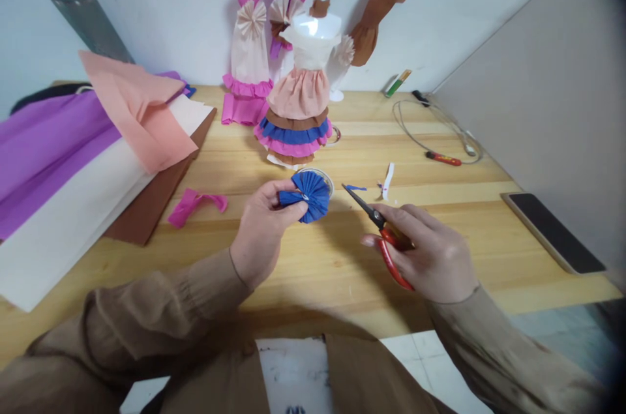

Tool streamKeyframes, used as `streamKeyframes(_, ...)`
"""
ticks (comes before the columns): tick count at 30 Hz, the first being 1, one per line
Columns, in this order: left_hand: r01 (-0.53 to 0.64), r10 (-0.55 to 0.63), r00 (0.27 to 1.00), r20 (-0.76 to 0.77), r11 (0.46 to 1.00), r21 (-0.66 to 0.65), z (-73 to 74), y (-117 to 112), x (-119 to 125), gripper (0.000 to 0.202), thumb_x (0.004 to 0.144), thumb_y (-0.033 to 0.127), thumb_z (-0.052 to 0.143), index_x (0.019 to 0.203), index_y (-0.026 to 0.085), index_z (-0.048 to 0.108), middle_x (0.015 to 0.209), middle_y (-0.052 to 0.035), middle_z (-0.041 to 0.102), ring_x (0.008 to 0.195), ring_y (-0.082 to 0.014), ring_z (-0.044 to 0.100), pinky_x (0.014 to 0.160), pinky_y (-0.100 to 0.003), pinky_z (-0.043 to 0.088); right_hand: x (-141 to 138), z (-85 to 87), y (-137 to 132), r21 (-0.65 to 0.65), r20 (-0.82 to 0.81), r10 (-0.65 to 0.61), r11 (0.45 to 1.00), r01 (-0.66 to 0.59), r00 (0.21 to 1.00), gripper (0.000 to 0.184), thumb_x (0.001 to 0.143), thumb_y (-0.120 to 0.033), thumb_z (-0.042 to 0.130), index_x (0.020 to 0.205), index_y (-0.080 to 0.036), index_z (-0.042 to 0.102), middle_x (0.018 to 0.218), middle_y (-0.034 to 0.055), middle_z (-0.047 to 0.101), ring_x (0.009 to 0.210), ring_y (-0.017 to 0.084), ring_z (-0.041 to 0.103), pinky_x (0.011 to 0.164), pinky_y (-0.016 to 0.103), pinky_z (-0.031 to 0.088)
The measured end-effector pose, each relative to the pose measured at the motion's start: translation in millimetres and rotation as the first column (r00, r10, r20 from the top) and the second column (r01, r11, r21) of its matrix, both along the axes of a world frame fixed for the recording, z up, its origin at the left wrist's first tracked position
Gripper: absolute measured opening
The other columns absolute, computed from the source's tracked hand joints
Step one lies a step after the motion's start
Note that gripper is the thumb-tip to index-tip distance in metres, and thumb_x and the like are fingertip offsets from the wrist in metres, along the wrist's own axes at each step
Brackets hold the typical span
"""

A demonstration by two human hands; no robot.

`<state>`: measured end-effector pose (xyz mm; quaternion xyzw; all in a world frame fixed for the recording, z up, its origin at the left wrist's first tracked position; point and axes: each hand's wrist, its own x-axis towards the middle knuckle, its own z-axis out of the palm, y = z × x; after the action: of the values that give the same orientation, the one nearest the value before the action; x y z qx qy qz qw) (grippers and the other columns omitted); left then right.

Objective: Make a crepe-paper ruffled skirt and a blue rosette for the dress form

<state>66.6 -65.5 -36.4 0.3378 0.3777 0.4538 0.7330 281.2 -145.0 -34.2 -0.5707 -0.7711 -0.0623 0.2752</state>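
A blue pleated paper rosette (317,195) is pinched between the thumb and fingers of my left hand (261,225), above the middle of the table. Its folds fan out from a small pale centre, and a gap shows on its left side. Behind it, partly hidden, a roll of tape (328,178) lies on the wood. My right hand (430,248) grips red-handled scissors (386,231), their dark blades pointing up and left toward the rosette without touching it. Near the blade tips lies a thin blue paper scrap (355,188).
Several small mannequins in paper dresses stand at the back, the nearest in a tiered ruffled skirt (298,98). Crepe paper sheets (53,140) cover the left side. A pink strip (188,207), white scrap (388,180), cable (430,111), red-handled tool (445,158) and phone (555,231) lie around.
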Motion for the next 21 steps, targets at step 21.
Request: streamKeyframes(21, 0.052, -0.060, 0.983, 0.176, 0.997, 0.050, 13.1, -1.2, -0.8, 0.028, 0.065, 0.011, 0.071, 0.092, 0.018, 0.069, 0.082, -0.0003, 0.073, 0.082, -0.0160, 0.068, 0.087, -0.035, 0.050, -30.9, 3.5, 15.6, -0.218, -0.556, 0.120, 0.934, -0.284, 0.822, 0.028, 0.092, -0.036, 0.059, 0.113, -0.019, 0.067, 0.097, 0.0111, 0.073, 0.085, 0.021, 0.071, 0.074, 0.034, 0.060)
